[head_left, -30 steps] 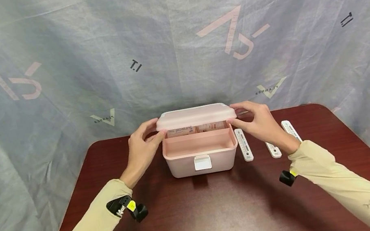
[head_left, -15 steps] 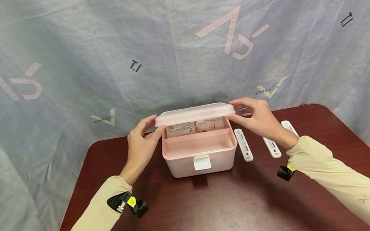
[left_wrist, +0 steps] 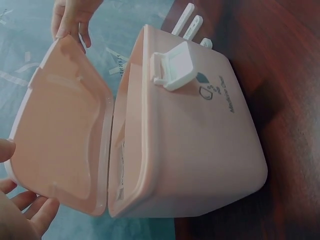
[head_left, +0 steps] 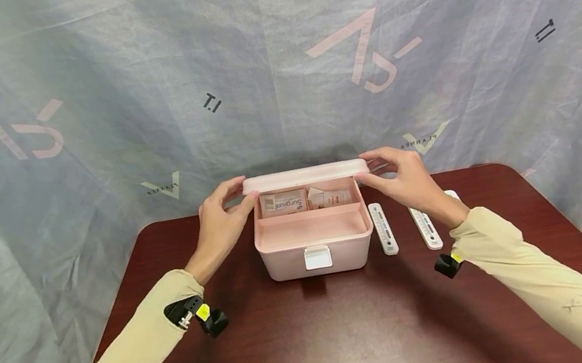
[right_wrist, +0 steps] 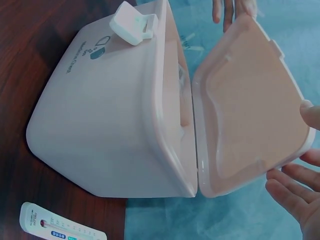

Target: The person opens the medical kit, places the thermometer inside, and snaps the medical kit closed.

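Note:
A pink medicine chest [head_left: 317,258] stands on the table with its hinged lid [head_left: 304,176] raised. My left hand [head_left: 221,221] grips the lid's left corner, thumb at the front edge and fingers behind. At the opposite corner my right hand [head_left: 403,181] holds the lid the same way. In the left wrist view the lid's inner face [left_wrist: 60,125] leans back from the box, its white latch [left_wrist: 175,67] sticking out in front. Inside, a box marked "Surgical" [head_left: 283,203] and a small packet [head_left: 330,196] lie in the rear compartment, behind a divider; the front compartment shows bare pink plastic.
White thermometers lie right of the chest: one thermometer [head_left: 384,229] close beside it, another thermometer [head_left: 426,227] under my right forearm, a third mostly hidden by that arm. A grey cloth [head_left: 273,81] hangs behind the dark red table [head_left: 320,345].
Both hands have swung the lid further up and back. More of the rear compartment and its contents shows. The chest and thermometers have stayed in place.

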The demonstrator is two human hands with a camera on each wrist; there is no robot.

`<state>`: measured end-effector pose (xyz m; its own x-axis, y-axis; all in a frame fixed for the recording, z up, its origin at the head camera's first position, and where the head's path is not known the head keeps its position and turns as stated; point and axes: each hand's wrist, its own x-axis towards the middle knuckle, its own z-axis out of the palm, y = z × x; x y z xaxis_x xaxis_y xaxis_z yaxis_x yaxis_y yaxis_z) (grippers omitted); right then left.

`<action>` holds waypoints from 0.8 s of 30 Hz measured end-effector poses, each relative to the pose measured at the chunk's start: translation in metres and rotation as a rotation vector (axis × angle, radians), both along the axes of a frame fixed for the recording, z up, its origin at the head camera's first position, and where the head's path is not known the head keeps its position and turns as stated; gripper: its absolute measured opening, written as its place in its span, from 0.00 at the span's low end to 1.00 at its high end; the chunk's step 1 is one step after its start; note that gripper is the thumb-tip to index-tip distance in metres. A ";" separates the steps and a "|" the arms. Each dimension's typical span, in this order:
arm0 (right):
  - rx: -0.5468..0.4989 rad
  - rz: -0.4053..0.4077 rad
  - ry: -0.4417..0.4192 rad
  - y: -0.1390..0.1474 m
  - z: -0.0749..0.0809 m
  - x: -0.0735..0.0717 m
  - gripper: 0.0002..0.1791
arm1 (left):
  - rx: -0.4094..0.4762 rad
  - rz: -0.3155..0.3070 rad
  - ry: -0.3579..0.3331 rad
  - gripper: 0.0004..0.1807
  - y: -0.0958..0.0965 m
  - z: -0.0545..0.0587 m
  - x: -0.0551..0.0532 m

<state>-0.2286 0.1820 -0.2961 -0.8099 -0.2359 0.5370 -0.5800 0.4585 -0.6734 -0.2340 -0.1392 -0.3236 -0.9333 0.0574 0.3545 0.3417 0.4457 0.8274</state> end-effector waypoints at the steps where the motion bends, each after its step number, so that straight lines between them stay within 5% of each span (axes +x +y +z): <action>1: 0.003 0.002 0.002 0.000 0.001 0.000 0.18 | -0.005 -0.003 -0.002 0.24 0.000 0.001 0.000; 13: 0.035 0.024 0.033 0.003 0.009 -0.008 0.18 | -0.045 -0.006 0.022 0.24 -0.001 0.013 -0.010; 24: 0.049 -0.019 0.056 0.011 -0.001 -0.049 0.17 | -0.045 0.000 0.047 0.23 -0.004 0.023 -0.025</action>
<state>-0.2774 0.1926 -0.2970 -0.7838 -0.2473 0.5697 -0.6066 0.5014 -0.6169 -0.2586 -0.1428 -0.3003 -0.9157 0.0747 0.3949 0.3799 0.4820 0.7896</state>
